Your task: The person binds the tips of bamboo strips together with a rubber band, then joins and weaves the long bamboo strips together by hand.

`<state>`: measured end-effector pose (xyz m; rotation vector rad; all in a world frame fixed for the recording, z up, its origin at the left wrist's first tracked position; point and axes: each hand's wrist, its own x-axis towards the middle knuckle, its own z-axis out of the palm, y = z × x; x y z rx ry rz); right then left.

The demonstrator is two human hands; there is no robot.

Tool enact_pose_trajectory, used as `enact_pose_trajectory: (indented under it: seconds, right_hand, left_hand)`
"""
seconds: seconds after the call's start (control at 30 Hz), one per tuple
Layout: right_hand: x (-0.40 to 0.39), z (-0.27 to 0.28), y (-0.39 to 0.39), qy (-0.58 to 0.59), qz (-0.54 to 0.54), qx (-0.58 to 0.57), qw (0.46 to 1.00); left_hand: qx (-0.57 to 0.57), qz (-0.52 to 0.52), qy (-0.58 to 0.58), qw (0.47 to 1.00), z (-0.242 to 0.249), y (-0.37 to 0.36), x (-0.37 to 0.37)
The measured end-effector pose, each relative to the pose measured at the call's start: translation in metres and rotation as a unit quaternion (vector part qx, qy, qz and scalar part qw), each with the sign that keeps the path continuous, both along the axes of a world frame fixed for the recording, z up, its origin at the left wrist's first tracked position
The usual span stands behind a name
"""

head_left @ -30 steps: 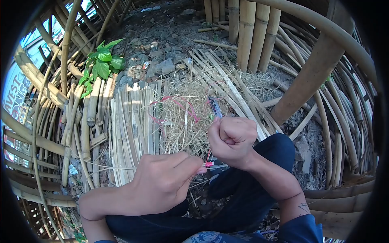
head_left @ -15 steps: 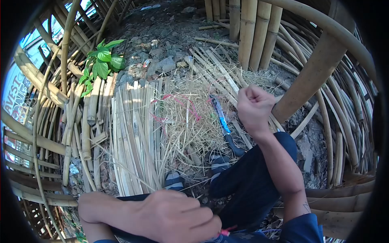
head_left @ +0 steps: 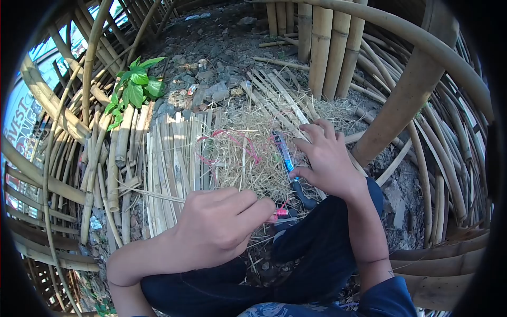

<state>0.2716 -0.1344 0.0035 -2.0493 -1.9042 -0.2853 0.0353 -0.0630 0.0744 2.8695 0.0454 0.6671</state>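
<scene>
My left hand (head_left: 227, 219) is closed in a fist over the straw, in front of my knees. Bright pink string (head_left: 281, 213) sticks out between its thumb and forefinger. A thin bamboo strip (head_left: 158, 196) runs leftward from behind this fist. To the right, my right hand (head_left: 332, 161) is open, palm down, fingers spread and nothing in them. Its thumb comes right beside a long narrow tool (head_left: 285, 152) with a blue label and a dark curved end. Loops of pink string (head_left: 248, 142) lie on the straw shavings (head_left: 232, 171) between the hands.
Split bamboo slats (head_left: 169, 137) lie side by side at left, and more slats (head_left: 280, 95) lie beyond the straw. Upright bamboo poles (head_left: 338, 58) and a thick slanting pole (head_left: 401, 90) stand at right. A leafy green plant (head_left: 137, 84) grows at back left, beside rubble (head_left: 211, 74).
My left hand has moved up and forward, bringing the pink string over the straw. My right hand has gone from a closed fist to spread fingers and has come lower, beside the tool.
</scene>
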Motion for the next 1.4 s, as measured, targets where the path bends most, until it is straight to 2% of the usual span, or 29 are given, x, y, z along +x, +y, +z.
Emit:
enact_pose_trajectory:
  seconds: [0.03, 0.07, 0.1, 0.13, 0.17, 0.2, 0.27, 0.4, 0.6, 0.67, 0.8, 0.97, 1.3, 1.4]
  right_hand:
    - [0.002, 0.006, -0.001, -0.001, -0.001, -0.001, 1.000]
    - [0.006, 0.014, 0.001, 0.103, 0.110, 0.054, 0.987]
    - [0.007, 0.021, 0.001, 0.206, 0.218, 0.106, 0.948]
    - [0.002, 0.026, -0.005, 0.208, 0.216, 0.103, 0.948]
    - [-0.005, 0.031, -0.011, 0.364, 0.272, 0.035, 0.890]
    - [-0.010, 0.033, -0.015, 0.507, 0.318, -0.032, 0.801]
    - [-0.012, 0.031, -0.015, 0.492, 0.339, -0.041, 0.801]
    - [-0.015, 0.025, -0.013, 0.475, 0.351, 0.017, 0.807]
    - [-0.016, 0.025, -0.017, 0.457, 0.287, -0.002, 0.842]
    - [-0.018, 0.022, -0.016, 0.414, 0.300, 0.086, 0.855]
    - [-0.026, 0.019, -0.014, 0.401, 0.303, 0.125, 0.855]
    - [-0.028, 0.018, -0.013, 0.332, 0.291, 0.158, 0.883]
    - [-0.032, 0.021, -0.018, 0.320, 0.295, 0.186, 0.881]
    - [-0.035, 0.014, -0.016, 0.253, 0.321, 0.226, 0.884]
  left_hand:
    - [-0.001, -0.004, -0.005, 1.000, -0.005, 0.000, 0.002]
    - [-0.001, -0.008, -0.012, 1.000, -0.007, 0.001, 0.004]
    - [-0.002, -0.009, -0.012, 1.000, -0.007, 0.001, 0.006]
    - [0.001, -0.009, 0.002, 1.000, -0.007, 0.001, 0.006]
    - [0.008, -0.009, 0.013, 1.000, -0.007, 0.001, 0.008]
    - [0.008, -0.010, 0.014, 1.000, -0.008, 0.002, 0.010]
    - [0.000, -0.010, 0.004, 1.000, -0.011, 0.003, 0.012]
    - [-0.019, -0.007, 0.008, 1.000, -0.013, 0.003, 0.015]
    - [-0.014, -0.010, 0.015, 1.000, -0.012, 0.002, 0.014]
    - [-0.011, -0.004, 0.008, 1.000, -0.010, 0.004, 0.013]
    - [-0.023, -0.010, 0.002, 1.000, -0.011, 0.005, 0.011]
    - [-0.039, 0.005, -0.030, 0.999, -0.016, 0.007, 0.011]
    - [-0.023, 0.008, -0.068, 0.997, -0.018, 0.008, 0.012]
    - [-0.039, 0.029, -0.084, 0.995, -0.019, 0.009, 0.013]
